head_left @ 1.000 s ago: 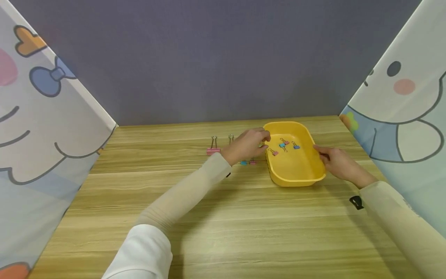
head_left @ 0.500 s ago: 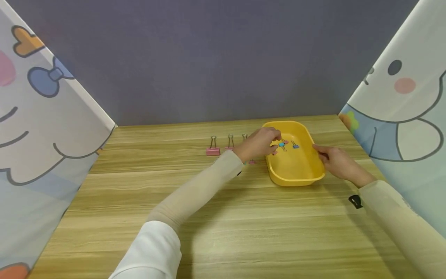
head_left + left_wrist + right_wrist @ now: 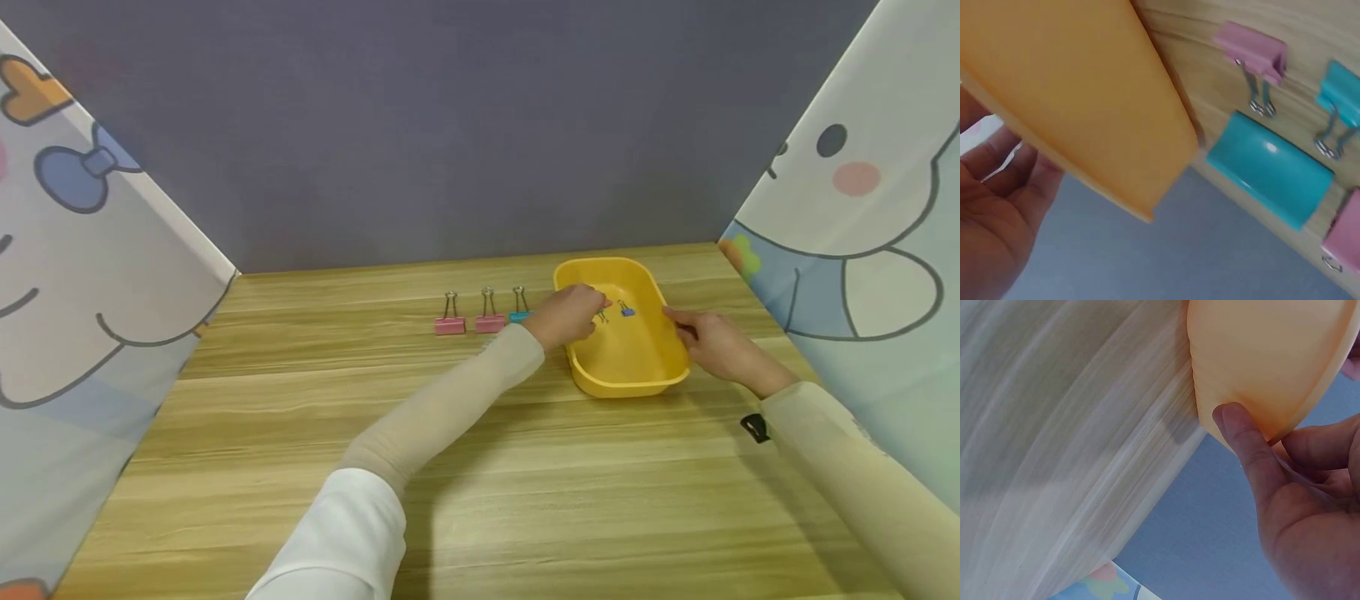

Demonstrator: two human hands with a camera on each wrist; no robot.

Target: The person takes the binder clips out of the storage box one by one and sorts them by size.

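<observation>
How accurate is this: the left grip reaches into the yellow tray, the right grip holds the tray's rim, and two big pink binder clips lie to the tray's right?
Wrong side: the head view shows the two big pink binder clips left of the yellow tray. The rest holds.

left fingers (image 3: 588, 298) | farther into yellow tray (image 3: 630, 357) | teal clip (image 3: 518, 317) on table uncovered (partly, beside the wrist)

Yellow tray (image 3: 628, 362) sits on the counter (image 3: 570, 500), blue clip (image 3: 627, 312) inside. Two larger pink clips (image 3: 450, 326) and a teal clip (image 3: 518, 317) lie alongside.
</observation>
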